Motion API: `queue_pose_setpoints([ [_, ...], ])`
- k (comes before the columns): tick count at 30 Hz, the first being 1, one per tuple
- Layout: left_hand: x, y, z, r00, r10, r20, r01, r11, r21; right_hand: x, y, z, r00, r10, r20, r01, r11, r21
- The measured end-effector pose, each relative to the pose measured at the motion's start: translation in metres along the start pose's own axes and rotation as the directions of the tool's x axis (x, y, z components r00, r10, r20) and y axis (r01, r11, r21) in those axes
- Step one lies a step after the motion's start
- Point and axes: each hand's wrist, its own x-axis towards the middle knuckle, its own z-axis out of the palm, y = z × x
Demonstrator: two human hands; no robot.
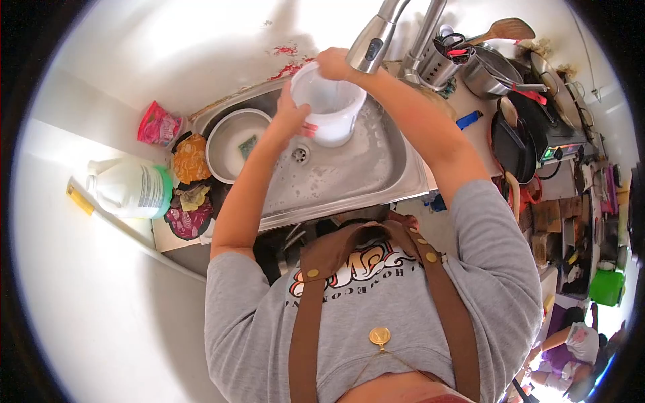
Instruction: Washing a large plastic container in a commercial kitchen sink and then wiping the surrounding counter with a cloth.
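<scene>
A white plastic bucket (330,118) is tilted over the sink, its open top towards the upper left. My left hand (293,117) grips its left side, thumb over the rim. At the far rim, my right hand (336,64) is closed, with its fingertips partly hidden. Beneath the bucket lies the wet stainless steel sink (347,174), its drain (300,154) showing. A round metal pan (224,132) with whitish liquid and a green scouring sponge (247,147) sits at the sink's left end, partly behind my left forearm.
A pull-out faucet head (372,45) hangs beside my right wrist. Left of the sink stand a large plastic jug (132,189) and crumpled bags (190,158). To the right are a utensil holder (439,65), a pot (486,75) and a black frying pan (514,146). A person (572,347) is far off, lower right.
</scene>
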Motion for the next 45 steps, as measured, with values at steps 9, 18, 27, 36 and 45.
queue_pose_setpoints([
  [9, 0.01, 0.005, -0.016, 0.979, -0.01, 0.204, 0.016, 1.0, -0.027, -0.016, 0.001, 0.002, 0.958, -0.175, 0.227, 0.086, 0.931, 0.355],
  [18, -0.015, 0.005, -0.01, 0.997, -0.047, 0.06, 0.043, 0.996, 0.074, -0.064, 0.004, -0.034, 0.915, -0.082, 0.394, -0.033, 0.961, 0.275],
  [27, 0.016, -0.024, -0.008, 0.967, 0.25, 0.047, -0.231, 0.79, 0.568, -0.05, 0.002, 0.005, 0.967, -0.071, 0.245, -0.14, 0.655, 0.742],
  [36, 0.022, -0.003, -0.016, 0.936, 0.347, 0.059, -0.325, 0.788, 0.523, -0.051, 0.009, 0.001, 0.817, 0.123, 0.564, -0.569, 0.007, 0.822],
  [45, 0.007, 0.013, 0.016, 0.793, 0.437, 0.423, -0.592, 0.395, 0.702, -0.084, 0.027, -0.03, 0.96, 0.133, 0.246, -0.276, 0.308, 0.911],
])
